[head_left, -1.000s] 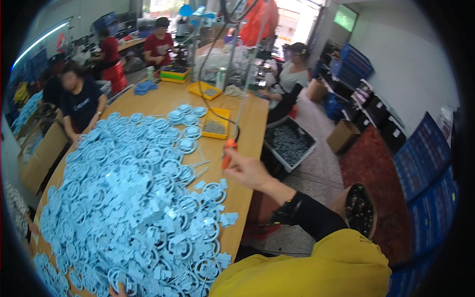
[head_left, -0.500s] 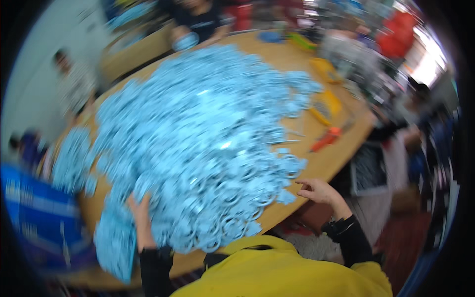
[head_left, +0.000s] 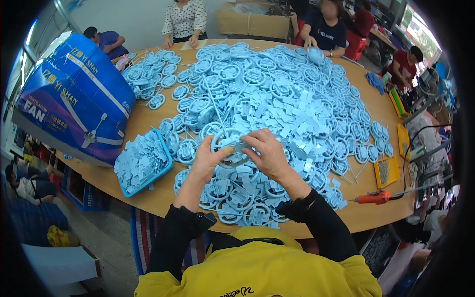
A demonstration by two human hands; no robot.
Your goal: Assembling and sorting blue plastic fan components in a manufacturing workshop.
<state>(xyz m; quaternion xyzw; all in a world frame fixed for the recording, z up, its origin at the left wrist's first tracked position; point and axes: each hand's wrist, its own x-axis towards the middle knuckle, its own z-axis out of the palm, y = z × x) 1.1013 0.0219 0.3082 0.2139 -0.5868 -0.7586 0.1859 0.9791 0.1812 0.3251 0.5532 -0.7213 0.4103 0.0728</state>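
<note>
We wear a bright yellow top (head_left: 297,270), plain across the back of the neckline and rounded there into a raised fold (head_left: 264,232). Beneath that fold we show a band of black fabric (head_left: 225,242). Near the lower edge, our top carries dark, script-like lettering (head_left: 240,291). From its short yellow shoulders come a matt black left sleeve (head_left: 170,240) and a matching right sleeve (head_left: 329,232). Both end above the wrists in loose, bunched black cuffs (head_left: 296,209). On the thumb of our left hand (head_left: 207,159) we wear a small yellowish-tan covering (head_left: 227,151).
</note>
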